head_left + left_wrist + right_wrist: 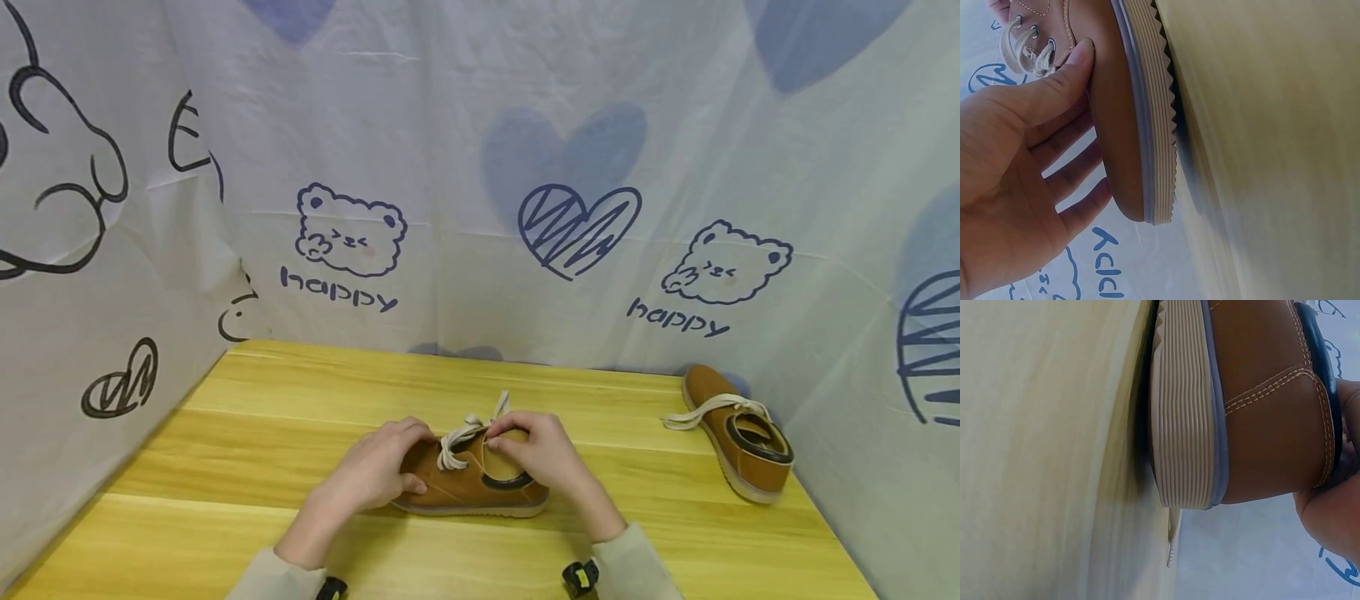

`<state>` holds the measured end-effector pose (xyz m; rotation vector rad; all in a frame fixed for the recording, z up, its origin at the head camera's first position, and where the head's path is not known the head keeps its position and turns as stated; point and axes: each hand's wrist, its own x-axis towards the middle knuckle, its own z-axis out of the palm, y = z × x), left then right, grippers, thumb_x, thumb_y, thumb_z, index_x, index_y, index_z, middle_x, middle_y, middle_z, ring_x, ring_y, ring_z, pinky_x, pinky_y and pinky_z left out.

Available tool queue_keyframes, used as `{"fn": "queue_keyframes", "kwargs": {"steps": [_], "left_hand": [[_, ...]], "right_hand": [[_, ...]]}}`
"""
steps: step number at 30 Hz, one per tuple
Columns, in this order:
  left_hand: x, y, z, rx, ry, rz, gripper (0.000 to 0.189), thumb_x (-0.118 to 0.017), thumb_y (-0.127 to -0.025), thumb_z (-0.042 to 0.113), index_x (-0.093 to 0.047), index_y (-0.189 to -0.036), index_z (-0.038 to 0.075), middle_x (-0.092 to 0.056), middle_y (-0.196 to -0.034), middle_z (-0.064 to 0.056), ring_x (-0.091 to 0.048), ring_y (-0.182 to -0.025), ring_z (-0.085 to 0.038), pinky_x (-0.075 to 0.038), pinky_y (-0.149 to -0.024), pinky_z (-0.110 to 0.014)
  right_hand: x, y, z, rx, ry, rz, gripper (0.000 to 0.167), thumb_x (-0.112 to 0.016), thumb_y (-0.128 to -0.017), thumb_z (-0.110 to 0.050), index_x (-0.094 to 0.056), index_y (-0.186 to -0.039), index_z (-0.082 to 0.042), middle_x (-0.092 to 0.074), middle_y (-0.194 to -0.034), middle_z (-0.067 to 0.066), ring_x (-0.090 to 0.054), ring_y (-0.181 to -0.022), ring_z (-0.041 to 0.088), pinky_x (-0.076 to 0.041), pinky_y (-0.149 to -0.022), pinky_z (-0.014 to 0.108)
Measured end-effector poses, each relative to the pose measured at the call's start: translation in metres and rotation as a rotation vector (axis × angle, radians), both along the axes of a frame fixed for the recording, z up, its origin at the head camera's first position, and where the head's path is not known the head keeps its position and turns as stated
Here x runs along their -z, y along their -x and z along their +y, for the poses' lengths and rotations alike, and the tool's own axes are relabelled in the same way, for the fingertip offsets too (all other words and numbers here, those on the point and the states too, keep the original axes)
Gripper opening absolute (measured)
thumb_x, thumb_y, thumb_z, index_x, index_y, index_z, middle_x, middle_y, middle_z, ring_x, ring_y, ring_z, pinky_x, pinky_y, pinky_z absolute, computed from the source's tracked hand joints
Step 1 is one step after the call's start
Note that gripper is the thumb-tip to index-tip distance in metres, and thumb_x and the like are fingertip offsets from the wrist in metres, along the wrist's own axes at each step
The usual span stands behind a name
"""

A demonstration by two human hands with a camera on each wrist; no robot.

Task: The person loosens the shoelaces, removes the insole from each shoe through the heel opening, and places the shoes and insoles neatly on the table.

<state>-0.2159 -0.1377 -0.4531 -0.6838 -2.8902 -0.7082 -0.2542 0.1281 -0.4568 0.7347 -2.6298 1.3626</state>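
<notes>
Nearer shoe [468, 490]'s held by the left hand [382, 462] and pinched by the right hand [546, 452], but that grip's kinda hidden in right-wrist view.

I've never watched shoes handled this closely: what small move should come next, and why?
Perhaps a gentle upward tug by the right hand: it pinches something, unclear what, beside the laces, while the left hand holds the nearer shoe by its front, which should steady it.
</notes>
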Motion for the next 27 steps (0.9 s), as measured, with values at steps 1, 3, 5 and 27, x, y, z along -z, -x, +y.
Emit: {"fn": "queue_keyframes", "kwargs": {"steps": [1, 3, 5, 27], "left_hand": [[0.000, 0.000, 0.000, 0.000, 0.001, -0.002, 0.062, -0.095, -0.072, 0.020, -0.069, -0.127, 0.009, -0.067, -0.130, -0.005, -0.062, -0.122, -0.032, -0.050, -0.105, -0.055], [0.001, 0.001, 0.000, -0.004, 0.005, -0.008, 0.062, -0.095, -0.073, 0.020, -0.068, -0.128, 0.009, -0.067, -0.131, -0.005, -0.062, -0.122, -0.032, -0.050, -0.105, -0.055], [0.001, 0.001, 0.000, -0.011, 0.011, -0.013, 0.064, -0.094, -0.073, 0.020, -0.068, -0.130, 0.009, -0.066, -0.132, -0.006, -0.061, -0.122, -0.032, -0.050, -0.106, -0.055], [0.000, 0.001, -0.001, -0.009, 0.009, -0.016, 0.062, -0.094, -0.073, 0.020, -0.068, -0.128, 0.009, -0.066, -0.131, -0.006, -0.061, -0.123, -0.033, -0.049, -0.107, -0.057]], "right_hand": [[0.000, 0.000, 0.000, 0.008, 0.016, -0.008, 0.007, -0.081, -0.090, -0.011, -0.080, -0.095, -0.016, -0.077, -0.098, -0.006, -0.072, -0.099, 0.017, -0.058, -0.087, 0.033], [-0.001, -0.001, -0.001, 0.026, 0.048, -0.024, 0.006, -0.082, -0.090, -0.012, -0.080, -0.095, -0.015, -0.078, -0.097, -0.006, -0.072, -0.100, 0.018, -0.058, -0.091, 0.040], [-0.002, 0.000, -0.001, 0.040, 0.077, -0.040, 0.006, -0.082, -0.090, -0.013, -0.080, -0.095, -0.015, -0.078, -0.096, -0.005, -0.071, -0.102, 0.020, -0.056, -0.096, 0.048], [-0.015, 0.001, 0.024, 0.027, -0.031, 0.075, 0.011, -0.080, -0.092, -0.008, -0.079, -0.103, -0.010, -0.078, -0.101, -0.002, -0.072, -0.100, 0.020, -0.059, -0.093, 0.046]]}}
